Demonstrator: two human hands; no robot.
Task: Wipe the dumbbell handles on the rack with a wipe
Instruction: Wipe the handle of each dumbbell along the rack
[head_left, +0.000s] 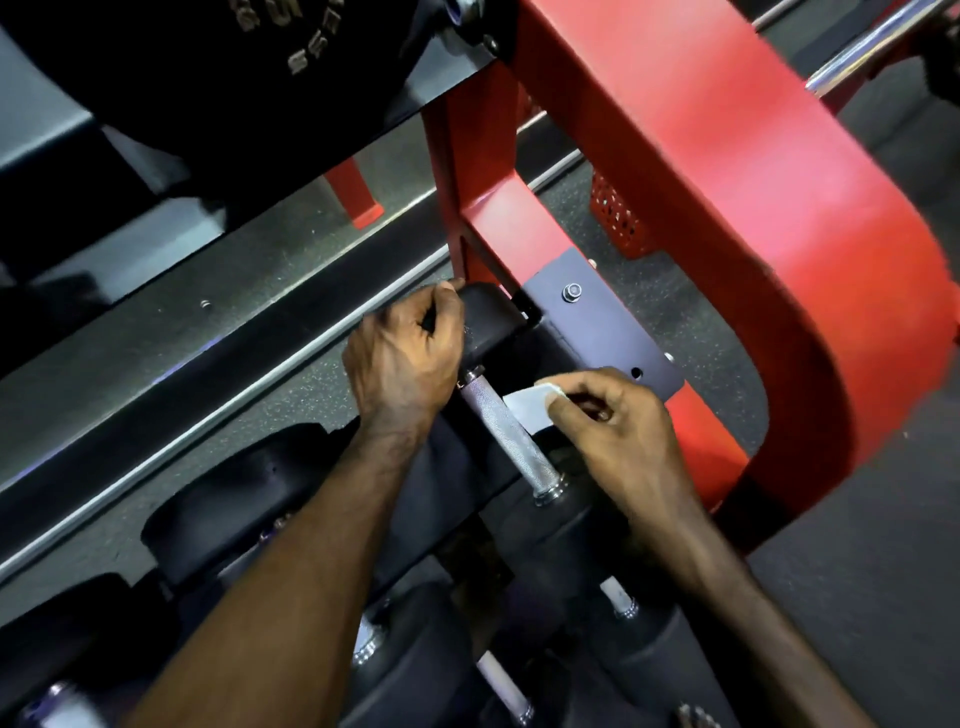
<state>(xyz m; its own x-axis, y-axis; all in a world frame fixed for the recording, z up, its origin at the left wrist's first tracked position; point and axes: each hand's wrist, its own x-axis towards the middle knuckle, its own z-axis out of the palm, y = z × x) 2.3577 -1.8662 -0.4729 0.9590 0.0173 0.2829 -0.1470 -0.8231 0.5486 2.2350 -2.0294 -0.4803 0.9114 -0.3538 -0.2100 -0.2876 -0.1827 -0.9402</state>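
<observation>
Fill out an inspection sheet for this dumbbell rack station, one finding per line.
Surface: black rack shelf bolted to a red frame.
Job's things: white wipe lies against the knurled dumbbell handle; more dumbbells, one with a handle, sit below.
Clutter: nothing seen.
Grippers: left hand grips the dumbbell's far head; right hand pinches the wipe.
Cables: nothing seen.
Surroundings: dark speckled floor, red perforated basket, chrome bar upper right, black lettered plate upper left.
</observation>
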